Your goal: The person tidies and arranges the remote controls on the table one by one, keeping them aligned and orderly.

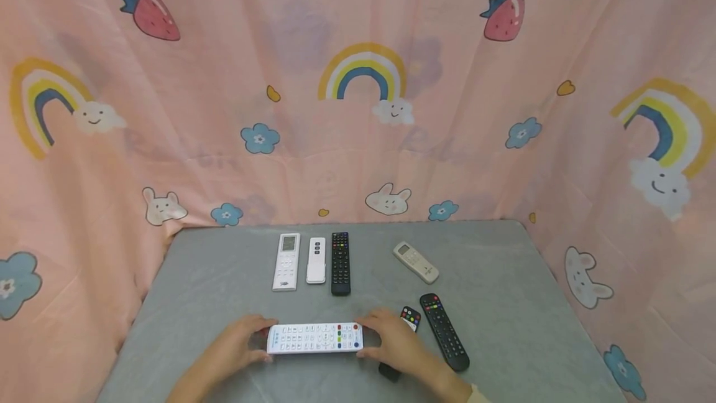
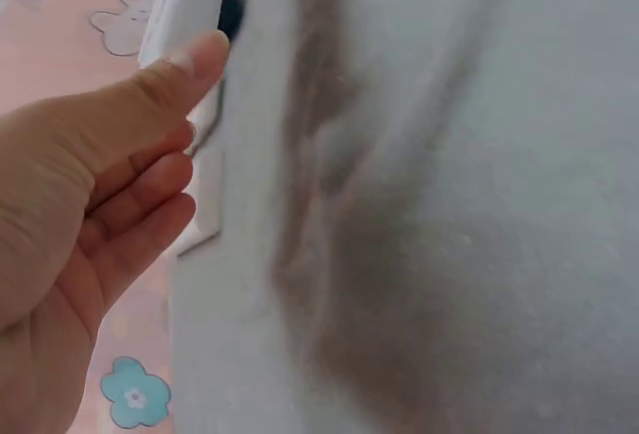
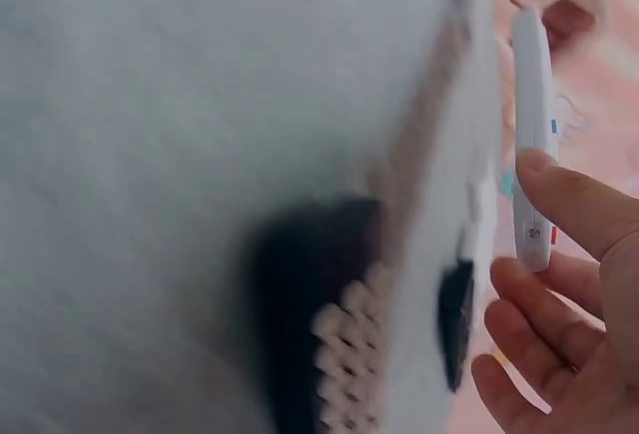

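A white remote control (image 1: 316, 338) with rows of buttons, some coloured at its right end, lies crosswise between both hands above the grey cloth. My left hand (image 1: 232, 344) pinches its left end. At the other end, my right hand (image 1: 398, 344) grips it between thumb and fingers. The right wrist view shows the white remote (image 3: 532, 95) edge-on. Partly hidden beneath my right hand is a dark remote with a pale section (image 1: 411, 316). Just right of that hand lies a long black remote (image 1: 444, 331) with coloured buttons near its top.
Toward the back stand in a row a white remote with a screen (image 1: 286, 262), a small white remote (image 1: 316, 260) and a black remote (image 1: 340, 263). A beige remote (image 1: 416, 262) lies slanted at the back right. Pink printed curtain (image 1: 358, 154) surrounds the grey table (image 1: 520, 303).
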A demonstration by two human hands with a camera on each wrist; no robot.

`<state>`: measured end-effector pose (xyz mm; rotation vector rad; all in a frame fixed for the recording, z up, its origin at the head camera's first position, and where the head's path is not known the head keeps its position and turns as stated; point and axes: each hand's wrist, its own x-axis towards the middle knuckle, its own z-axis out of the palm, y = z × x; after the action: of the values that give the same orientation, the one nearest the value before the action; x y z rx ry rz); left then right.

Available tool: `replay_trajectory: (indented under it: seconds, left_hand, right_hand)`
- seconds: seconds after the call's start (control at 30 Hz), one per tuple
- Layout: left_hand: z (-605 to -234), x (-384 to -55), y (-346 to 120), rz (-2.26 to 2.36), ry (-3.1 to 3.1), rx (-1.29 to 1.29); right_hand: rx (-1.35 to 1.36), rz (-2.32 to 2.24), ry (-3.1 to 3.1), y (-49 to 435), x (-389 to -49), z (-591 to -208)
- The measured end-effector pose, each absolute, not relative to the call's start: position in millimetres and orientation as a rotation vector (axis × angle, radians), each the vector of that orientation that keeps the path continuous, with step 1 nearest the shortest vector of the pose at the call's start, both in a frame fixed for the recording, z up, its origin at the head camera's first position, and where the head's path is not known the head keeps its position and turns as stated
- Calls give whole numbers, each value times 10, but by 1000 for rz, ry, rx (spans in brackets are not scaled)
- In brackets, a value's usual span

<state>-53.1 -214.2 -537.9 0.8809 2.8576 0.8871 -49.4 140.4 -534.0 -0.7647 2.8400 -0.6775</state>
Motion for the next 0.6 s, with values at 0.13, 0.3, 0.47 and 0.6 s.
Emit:
replay_trajectory:
  seconds: [0.13,0.3,0.47,0.6]
  left_hand:
    - [-5331,-561,-2087,1110,2784,918]
    - [-5444,-552,-2016,1344,2666,914]
    - [-5540,-544,-1929,1476,2627,858]
    - [-5537,-553,-1858,1553,2615,839]
  right_hand:
    - [-690,-805,2722,1485,-602,-5189]
    - [-619,-926,2615,1590,-720,-5175]
    - [-543,-1145,2529,1684,-828,-5187]
    - [-490,-1239,2540,1733,-887,-5198]
